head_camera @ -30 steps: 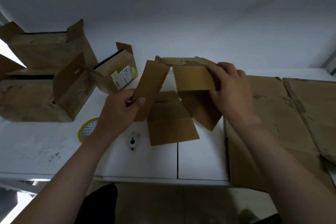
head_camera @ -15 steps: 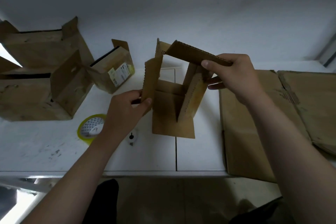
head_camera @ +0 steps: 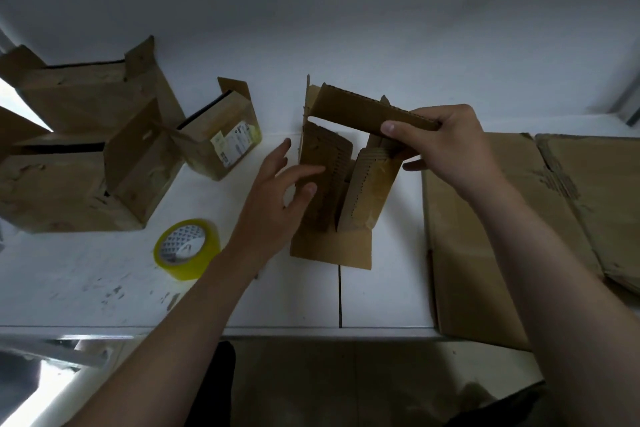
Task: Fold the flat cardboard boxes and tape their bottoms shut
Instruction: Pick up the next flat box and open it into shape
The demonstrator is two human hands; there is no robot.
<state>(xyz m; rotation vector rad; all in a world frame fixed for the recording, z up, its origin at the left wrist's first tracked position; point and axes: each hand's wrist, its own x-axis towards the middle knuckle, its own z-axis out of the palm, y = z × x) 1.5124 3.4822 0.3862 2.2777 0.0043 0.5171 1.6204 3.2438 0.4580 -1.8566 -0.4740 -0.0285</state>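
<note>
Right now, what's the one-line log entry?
step: folding small box | right hand: pinches top flap | left hand: open at side flap | tape roll: on table

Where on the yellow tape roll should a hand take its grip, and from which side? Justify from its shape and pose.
Probably the ring wall nearest the left hand: fingers into the open core, thumb on the outer yellow band. The tape roll lies nearly flat on the table, core up, so come from above. The right hand is pinching a flap of the cardboard box.

Brown cardboard box (head_camera: 332, 184) half-folded, flaps up, on table.
</note>
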